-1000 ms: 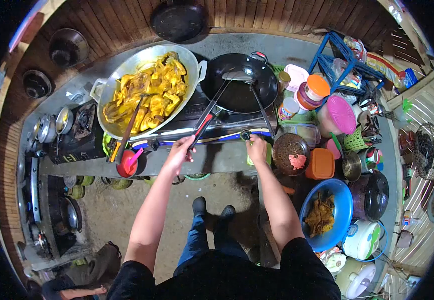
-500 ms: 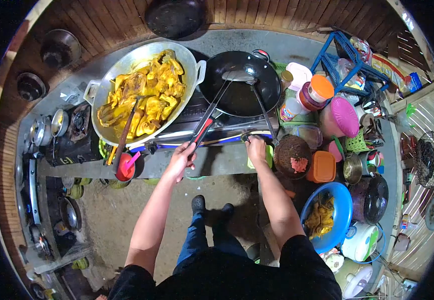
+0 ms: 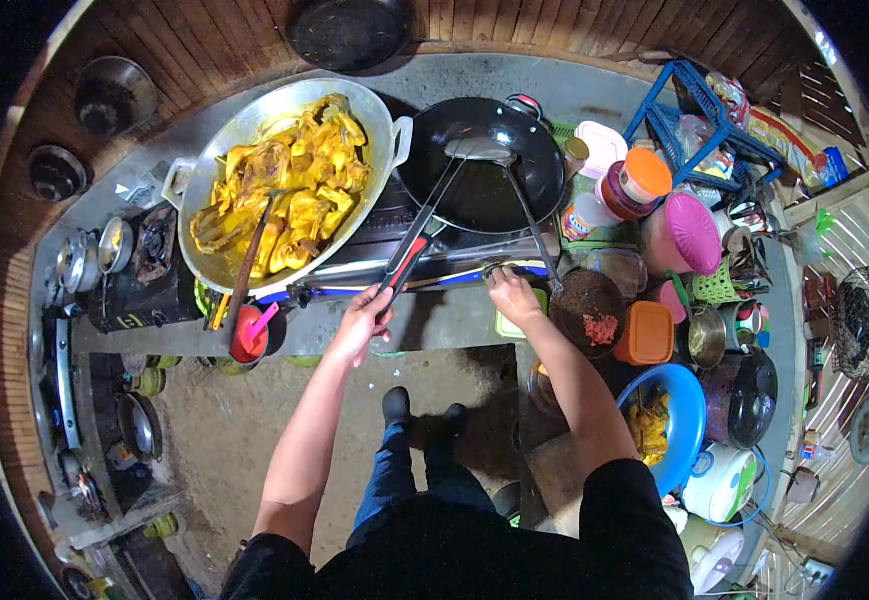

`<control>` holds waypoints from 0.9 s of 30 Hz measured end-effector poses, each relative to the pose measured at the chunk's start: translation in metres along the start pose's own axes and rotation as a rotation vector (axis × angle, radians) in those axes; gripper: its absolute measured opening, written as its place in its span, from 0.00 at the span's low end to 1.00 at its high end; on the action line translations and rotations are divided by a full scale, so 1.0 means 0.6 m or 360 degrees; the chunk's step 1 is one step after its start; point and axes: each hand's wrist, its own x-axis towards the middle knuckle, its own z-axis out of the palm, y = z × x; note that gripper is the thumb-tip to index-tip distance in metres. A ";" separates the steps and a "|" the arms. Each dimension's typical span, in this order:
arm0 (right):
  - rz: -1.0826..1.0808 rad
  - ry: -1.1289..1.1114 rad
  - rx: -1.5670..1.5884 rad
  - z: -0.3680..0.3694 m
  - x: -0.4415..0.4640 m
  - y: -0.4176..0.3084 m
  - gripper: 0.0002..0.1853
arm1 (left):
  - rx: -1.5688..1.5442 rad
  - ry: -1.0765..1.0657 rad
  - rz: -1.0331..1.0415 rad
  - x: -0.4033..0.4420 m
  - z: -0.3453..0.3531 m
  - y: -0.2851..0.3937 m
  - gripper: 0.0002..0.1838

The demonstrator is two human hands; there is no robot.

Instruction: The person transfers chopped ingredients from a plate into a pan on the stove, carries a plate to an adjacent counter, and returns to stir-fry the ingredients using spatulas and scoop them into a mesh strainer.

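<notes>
My left hand (image 3: 361,322) is closed round the black-and-red handle (image 3: 409,262) of the black wok (image 3: 489,200). The dark grip of a long-handled spatula (image 3: 479,150) lies along that handle, and I cannot tell whether my fingers hold it too. A second utensil with a thin metal shaft (image 3: 529,220) leans out over the wok's right rim. My right hand (image 3: 514,297) has its fingers pinched at a stove knob (image 3: 494,270) on the front of the gas stove (image 3: 354,270). Dark oil or a shiny coating shows in the wok; which one is unclear.
Left of the wok stands a wide metal pan (image 3: 189,230) of yellow chicken pieces (image 3: 294,190), with a wooden-handled utensil (image 3: 251,250) across its rim. At right are a stone mortar (image 3: 574,290) with red paste, an orange box (image 3: 644,333) and a blue basin (image 3: 689,430) with more chicken.
My right hand has turned at the stove knob, and its elbow has swung outward to the right over the blue basin. The left hand has barely moved.
</notes>
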 end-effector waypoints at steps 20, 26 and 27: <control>0.0429 0.0200 0.0218 0.004 -0.027 -0.010 0.09 | 0.0018 0.0056 -0.0027 -0.014 0.004 0.008 0.15; 0.1037 0.0204 0.0797 -0.038 -0.088 -0.046 0.15 | 0.0110 -0.0035 -0.0095 -0.031 -0.004 -0.005 0.22; 0.1116 0.0294 0.0825 -0.049 -0.103 -0.059 0.15 | 0.0120 -0.0069 -0.0096 -0.035 -0.006 -0.014 0.22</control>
